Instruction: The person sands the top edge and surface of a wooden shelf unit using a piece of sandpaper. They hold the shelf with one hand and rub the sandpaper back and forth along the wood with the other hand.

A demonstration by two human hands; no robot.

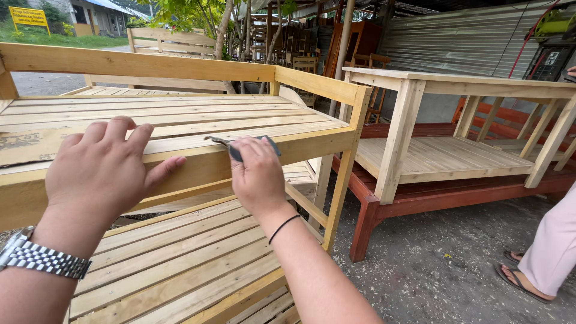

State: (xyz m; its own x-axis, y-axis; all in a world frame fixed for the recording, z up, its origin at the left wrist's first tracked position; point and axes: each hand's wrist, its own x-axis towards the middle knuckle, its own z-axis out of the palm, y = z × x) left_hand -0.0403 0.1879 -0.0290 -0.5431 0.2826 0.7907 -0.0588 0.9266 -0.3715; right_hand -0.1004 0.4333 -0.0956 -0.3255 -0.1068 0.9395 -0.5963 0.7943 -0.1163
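Grey sandpaper (240,146) on shelf rail (198,165)

To my right an unpainted wooden table (414,120) with a slatted lower shelf stands on a red wooden frame (432,195), behind it a corrugated metal wall (456,42), and at the right edge another person's sandalled foot (519,281) rests on the gravel.

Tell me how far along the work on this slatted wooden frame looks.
Done: the frame stands assembled, slats and rails in place, its wood bare and pale. In hand: the right hand presses a small grey sheet, seemingly sandpaper, on the front rail, while the left hand lies flat on that rail. Left: no visible difference between rubbed and unrubbed wood, so the remainder cannot be judged.
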